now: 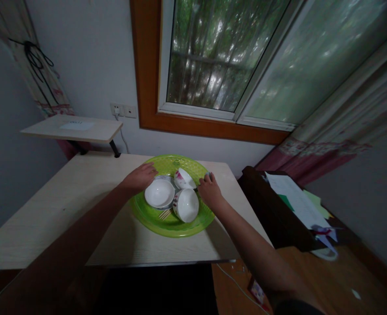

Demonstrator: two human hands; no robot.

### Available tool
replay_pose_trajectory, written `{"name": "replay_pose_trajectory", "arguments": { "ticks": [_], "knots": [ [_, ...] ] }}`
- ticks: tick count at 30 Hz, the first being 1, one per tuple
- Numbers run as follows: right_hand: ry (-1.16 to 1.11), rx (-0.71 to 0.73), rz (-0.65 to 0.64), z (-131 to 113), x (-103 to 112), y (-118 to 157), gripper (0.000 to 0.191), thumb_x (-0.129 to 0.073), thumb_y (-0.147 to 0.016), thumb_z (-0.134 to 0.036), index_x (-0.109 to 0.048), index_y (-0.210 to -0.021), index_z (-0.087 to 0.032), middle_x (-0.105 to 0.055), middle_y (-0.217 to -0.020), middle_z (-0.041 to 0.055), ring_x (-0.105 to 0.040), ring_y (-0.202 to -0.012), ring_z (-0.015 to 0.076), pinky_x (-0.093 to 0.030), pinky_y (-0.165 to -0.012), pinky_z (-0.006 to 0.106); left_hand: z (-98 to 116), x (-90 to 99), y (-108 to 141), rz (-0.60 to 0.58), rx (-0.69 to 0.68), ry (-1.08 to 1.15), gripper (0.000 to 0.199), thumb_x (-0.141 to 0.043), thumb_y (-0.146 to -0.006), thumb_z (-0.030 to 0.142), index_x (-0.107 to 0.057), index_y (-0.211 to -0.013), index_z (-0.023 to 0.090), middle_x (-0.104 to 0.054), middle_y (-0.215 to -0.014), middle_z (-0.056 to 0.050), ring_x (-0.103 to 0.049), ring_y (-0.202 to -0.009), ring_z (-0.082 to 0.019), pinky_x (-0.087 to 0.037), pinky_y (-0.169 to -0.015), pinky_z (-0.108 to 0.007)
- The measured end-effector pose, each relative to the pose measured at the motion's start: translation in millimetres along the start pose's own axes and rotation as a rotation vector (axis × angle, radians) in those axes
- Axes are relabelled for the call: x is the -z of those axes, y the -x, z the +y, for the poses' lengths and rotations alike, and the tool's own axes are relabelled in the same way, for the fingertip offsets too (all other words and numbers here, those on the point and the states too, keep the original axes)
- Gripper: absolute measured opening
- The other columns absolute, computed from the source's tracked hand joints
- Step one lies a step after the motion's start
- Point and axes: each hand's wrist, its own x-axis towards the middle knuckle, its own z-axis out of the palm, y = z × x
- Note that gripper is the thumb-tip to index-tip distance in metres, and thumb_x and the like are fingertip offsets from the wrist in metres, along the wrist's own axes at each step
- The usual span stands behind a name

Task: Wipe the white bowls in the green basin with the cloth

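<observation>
A round green plastic tray (176,228) lies on the table with dishes in it. On its left a white bowl (159,194) sits on a patterned plate (169,179). To the right a floral bowl (187,205) rests tilted, and behind it a second floral bowl (184,179) leans on its side. Several thin wooden sticks (165,214) stick out near the front. My left hand (140,177) reaches over the tray's left side, fingers stretched out beside the white bowl. My right hand (209,190) is at the right side, fingers curled near the back bowl; what they hold is unclear.
The light wooden table (114,245) carries a small raised shelf (71,127) with a paper label at the back left. A wall and window (226,57) stand behind. At right is a dark brown piece of furniture (272,210) with papers (294,197) on it. A cable (242,288) lies on the floor.
</observation>
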Motion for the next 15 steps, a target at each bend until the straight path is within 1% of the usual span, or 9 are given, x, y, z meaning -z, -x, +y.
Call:
{"name": "replay_pose_trajectory", "arguments": {
  "ticks": [4, 7, 10, 11, 13, 15],
  "knots": [
    [-0.004, 0.032, -0.011, 1, -5, 0, 0.036, -0.058, -0.105, -0.016, -0.092, -0.118, -0.019, -0.083, -0.126, 0.0215, -0.063, -0.137, 0.043, -0.028, -0.136, 0.067, 1, -0.4, -3, -0.149, -0.015, 0.031, 0.04, -0.061, -0.107, 0.03, -0.077, -0.142, 0.02, -0.076, -0.147, -0.015, -0.062, -0.15, -0.03, -0.043, -0.131, -0.044],
    [-0.014, 0.059, -0.004, 6, -7, 3, 0.038, -0.055, -0.106, -0.013, -0.092, -0.115, -0.017, -0.083, -0.127, 0.0208, -0.062, -0.14, 0.0421, -0.026, -0.138, 0.064, 5, 1.9, -6, -0.229, 0.046, 0.066, 0.044, -0.065, -0.106, 0.035, -0.075, -0.147, 0.024, -0.078, -0.145, -0.014, -0.069, -0.141, -0.031, -0.049, -0.122, -0.039],
    [-0.061, 0.071, 0.044, 14, -3, 8, 0.033, -0.059, -0.105, -0.015, -0.09, -0.115, -0.015, -0.083, -0.125, 0.0211, -0.061, -0.142, 0.0414, -0.026, -0.139, 0.061, 10, 6.1, -11, -0.307, 0.124, 0.069, 0.045, -0.068, -0.105, 0.037, -0.075, -0.147, 0.025, -0.077, -0.147, -0.014, -0.071, -0.139, -0.032, -0.052, -0.118, -0.04],
    [-0.088, 0.068, 0.068, 16, 0, 10, 0.03, -0.061, -0.104, -0.016, -0.09, -0.114, -0.014, -0.083, -0.124, 0.0206, -0.062, -0.142, 0.0405, -0.028, -0.138, 0.059, 11, 7.3, -13, -0.337, 0.135, 0.064, 0.044, -0.068, -0.104, 0.037, -0.076, -0.145, 0.024, -0.077, -0.147, -0.015, -0.071, -0.138, -0.034, -0.053, -0.116, -0.041],
    [-0.159, 0.048, 0.108, 21, 4, 14, 0.025, -0.064, -0.104, -0.018, -0.089, -0.11, -0.014, -0.084, -0.119, 0.0186, -0.066, -0.135, 0.0375, -0.039, -0.131, 0.051, 13, 8.6, -17, -0.385, 0.136, 0.054, 0.041, -0.067, -0.104, 0.033, -0.078, -0.141, 0.02, -0.077, -0.146, -0.018, -0.072, -0.136, -0.036, -0.054, -0.115, -0.044],
    [-0.248, 0.008, 0.139, 24, 6, 17, 0.02, -0.068, -0.102, -0.019, -0.087, -0.105, -0.016, -0.085, -0.112, 0.0159, -0.071, -0.123, 0.0336, -0.049, -0.118, 0.043, 15, 8.2, -20, -0.364, 0.13, 0.069, 0.039, -0.068, -0.1, 0.028, -0.08, -0.137, 0.019, -0.078, -0.143, -0.019, -0.074, -0.133, -0.037, -0.055, -0.114, -0.046]
  ]
}}
